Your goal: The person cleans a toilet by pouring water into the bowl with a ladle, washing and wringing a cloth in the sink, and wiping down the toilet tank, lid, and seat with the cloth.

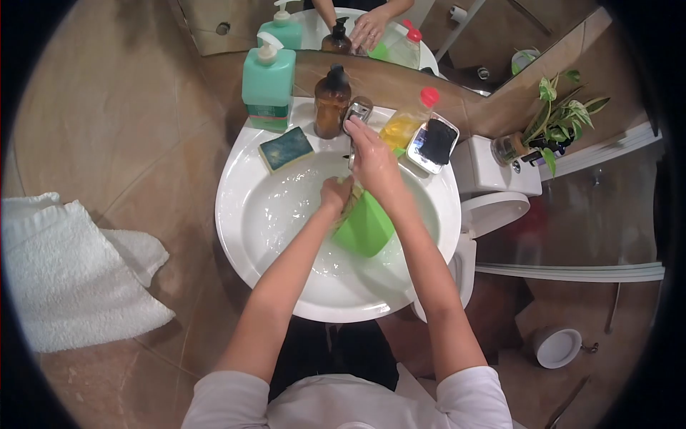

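The tub (366,227) could slip into the sink (230,207): it hangs tilted over the bowl, the left hand seems to have only its upper edge, and wet fingers would give poor purchase. If water runs, too hard a push on the tap (357,113) could bounce spray off the tub's sloping side; whether any flows cannot be told. A sideways swing of the right hand (373,159) could knock the brown bottle (332,107), just beside the tap, or the yellow bottle (402,130) on the other side. The sponge (286,149), on the rim, might slide in if nudged.

Both arms reach forward over the sink, the hands close together. The left hand (336,195) is lower, curled in at the tub's upper left edge; its fingertips are partly hidden, yet it appears closed on the tub. The right hand is higher, wrist above the tub, fingers stretched forward onto the tap. Its thumb is not clear, so whether it grips or merely rests there cannot be told.
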Motion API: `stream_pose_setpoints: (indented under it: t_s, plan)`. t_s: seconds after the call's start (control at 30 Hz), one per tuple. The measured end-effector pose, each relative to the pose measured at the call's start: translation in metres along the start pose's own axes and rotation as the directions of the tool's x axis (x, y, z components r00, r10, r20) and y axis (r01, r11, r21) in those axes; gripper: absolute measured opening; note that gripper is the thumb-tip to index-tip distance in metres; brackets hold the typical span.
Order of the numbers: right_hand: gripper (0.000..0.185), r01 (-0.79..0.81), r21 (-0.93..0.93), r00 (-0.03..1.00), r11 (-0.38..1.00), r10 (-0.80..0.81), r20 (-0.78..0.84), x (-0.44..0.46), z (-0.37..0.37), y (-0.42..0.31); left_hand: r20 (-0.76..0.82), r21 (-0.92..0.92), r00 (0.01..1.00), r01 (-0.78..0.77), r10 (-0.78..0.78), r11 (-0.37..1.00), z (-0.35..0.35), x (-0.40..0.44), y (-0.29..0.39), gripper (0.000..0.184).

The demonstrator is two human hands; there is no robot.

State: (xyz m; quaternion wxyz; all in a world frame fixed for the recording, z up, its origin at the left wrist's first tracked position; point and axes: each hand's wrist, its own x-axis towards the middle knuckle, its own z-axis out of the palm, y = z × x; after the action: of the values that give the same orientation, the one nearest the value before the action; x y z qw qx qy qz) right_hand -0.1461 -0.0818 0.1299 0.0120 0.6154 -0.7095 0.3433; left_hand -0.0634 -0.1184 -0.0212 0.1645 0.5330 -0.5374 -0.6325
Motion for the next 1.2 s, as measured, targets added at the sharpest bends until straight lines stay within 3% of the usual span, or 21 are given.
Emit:
stream_pose_setpoints:
  t_s: [0.03, 0.1, 0.13, 0.17, 0.2, 0.23, 0.3, 0.37, 0.43, 0.5, 0.57, 0.63, 0.67, 0.7, 0.73, 0.8, 0.83, 0.93, 1.0, 1.13, 1.2]
  plan:
    - [0.048, 0.017, -0.012, 1.000, 1.000, -0.016, 0.025, -0.009, 0.002, -0.003, 0.000, 0.000, 1.000, 0.001, -0.001, 1.000, -0.003, 0.003, -0.005, 0.040]
    - [0.037, -0.043, 0.104, 0.970, 0.994, 0.067, -0.236, -0.032, 0.006, -0.010, 0.125, -0.223, 0.990, -0.038, 0.068, 0.974, -0.009, 0.013, -0.007, 0.027]
    - [0.032, -0.334, 0.447, 0.903, 0.830, 0.418, -0.101, -0.052, 0.011, -0.018, 0.124, -0.228, 0.990, -0.045, 0.074, 0.973, -0.015, 0.014, -0.004, 0.027]
    - [0.029, -0.564, 0.676, 0.734, 0.474, 0.663, 0.147, -0.073, 0.021, -0.028, -0.025, -0.206, 0.992, -0.127, 0.124, 0.970, -0.020, 0.011, -0.002, 0.024]
    - [0.031, -0.590, 0.770, 0.654, 0.241, 0.702, 0.281, -0.090, 0.037, -0.043, -0.170, -0.167, 0.970, -0.201, 0.173, 0.965, -0.026, 0.005, -0.001, 0.020]
    - [0.034, -0.582, 0.813, 0.575, -0.011, 0.702, 0.421, -0.099, 0.048, -0.053, -0.167, -0.164, 0.971, -0.199, 0.172, 0.966, -0.033, -0.007, 0.007, 0.020]
    - [0.037, -0.536, 0.834, 0.555, -0.132, 0.689, 0.466, -0.086, 0.035, -0.068, -0.293, -0.358, 0.946, -0.246, 0.142, 0.901, -0.054, -0.040, 0.039, 0.022]
    - [0.040, -0.486, 0.833, 0.527, -0.264, 0.672, 0.521, -0.081, 0.033, -0.073, -0.273, -0.436, 0.954, -0.240, 0.127, 0.867, -0.069, -0.073, 0.067, 0.021]
    - [0.045, -0.672, 0.736, 0.478, -0.075, 0.715, 0.510, -0.074, 0.037, -0.067, -0.242, -0.512, 0.962, -0.241, 0.131, 0.825, -0.076, -0.084, 0.074, 0.020]
    - [0.045, -0.601, 0.782, 0.504, -0.165, 0.681, 0.531, -0.083, 0.070, -0.043, -0.077, -0.687, 0.981, -0.181, 0.177, 0.704, -0.080, -0.089, 0.073, 0.023]
    - [0.044, -0.524, 0.814, 0.535, -0.252, 0.646, 0.544, -0.082, 0.079, -0.028, -0.066, -0.733, 0.984, -0.160, 0.164, 0.661, -0.085, -0.096, 0.081, 0.021]
    - [0.039, -0.708, 0.622, 0.613, 0.336, 0.729, 0.304, -0.078, 0.060, -0.017, -0.057, -0.776, 0.989, -0.131, 0.138, 0.617, -0.094, -0.095, 0.079, 0.019]
    - [0.037, -0.664, 0.340, 0.744, 0.666, 0.630, 0.222, -0.081, 0.040, -0.013, -0.072, -0.747, 0.988, -0.144, 0.137, 0.649, -0.103, -0.091, 0.073, 0.018]
    - [0.036, -0.493, -0.004, 0.851, 0.870, 0.483, 0.204, -0.080, 0.010, -0.015, -0.085, -0.715, 0.987, -0.157, 0.139, 0.681, -0.112, -0.089, 0.070, 0.017]
    - [0.036, -0.503, -0.005, 0.846, 0.864, 0.494, 0.200, -0.089, -0.003, -0.001, -0.073, -0.689, 0.989, -0.146, 0.132, 0.710, -0.119, -0.089, 0.068, 0.017]
    - [0.030, 0.048, -0.280, 0.876, 0.959, 0.094, 0.473, -0.107, -0.025, 0.022, -0.085, -0.673, 0.988, -0.150, 0.126, 0.724, -0.129, -0.090, 0.062, 0.017]
    - [0.030, 0.041, -0.283, 0.876, 0.958, 0.102, 0.471, -0.113, -0.034, 0.024, -0.108, -0.661, 0.986, -0.165, 0.124, 0.732, -0.133, -0.090, 0.060, 0.017]
    - [0.026, 0.226, -0.033, 0.864, 0.974, -0.185, 0.469, -0.124, -0.046, 0.026, -0.139, -0.639, 0.984, -0.172, 0.107, 0.750, -0.143, -0.093, 0.054, 0.019]
    - [0.030, 0.423, -0.122, 0.638, 0.898, -0.199, 0.744, -0.127, -0.045, 0.026, -0.152, -0.624, 0.983, -0.178, 0.105, 0.761, -0.147, -0.095, 0.048, 0.019]
    - [0.034, 0.557, -0.134, 0.605, 0.820, -0.291, 0.741, -0.123, -0.055, -0.003, -0.198, -0.504, 0.972, -0.214, 0.130, 0.837, -0.141, -0.091, 0.030, 0.024]
    - [0.040, 0.396, -0.197, 0.671, 0.897, -0.136, 0.729, -0.121, -0.061, -0.025, -0.203, -0.399, 0.965, -0.238, 0.168, 0.885, -0.133, -0.086, 0.017, 0.025]
